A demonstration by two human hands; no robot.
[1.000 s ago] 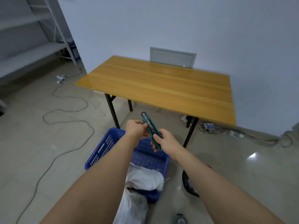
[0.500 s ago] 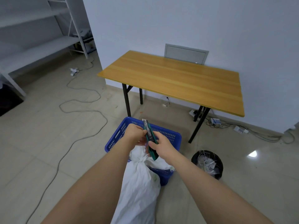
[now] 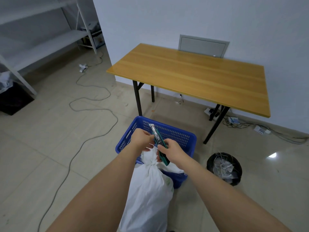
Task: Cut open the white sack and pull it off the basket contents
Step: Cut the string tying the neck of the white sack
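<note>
A white sack (image 3: 148, 190) with a knotted neck leans over the near rim of a blue perforated basket (image 3: 173, 136) on the floor. Both of my hands hold a green utility knife (image 3: 158, 143) just above the knot, blade end pointing up and away. My right hand (image 3: 172, 153) grips the handle. My left hand (image 3: 142, 139) pinches the knife's upper part at the slider. The basket's contents are hidden under the sack.
A wooden folding table (image 3: 192, 76) stands beyond the basket against the wall. A black bin (image 3: 224, 168) with white scraps sits to the right. A grey cable (image 3: 93, 124) snakes over the floor at left. Metal shelving (image 3: 41, 39) stands far left; power strips (image 3: 260, 130) lie by the wall.
My view has pulled back and tilted, bringing more of the sack, the knot and the black bin into sight. My hands stay together on the knife, lower over the basket.
</note>
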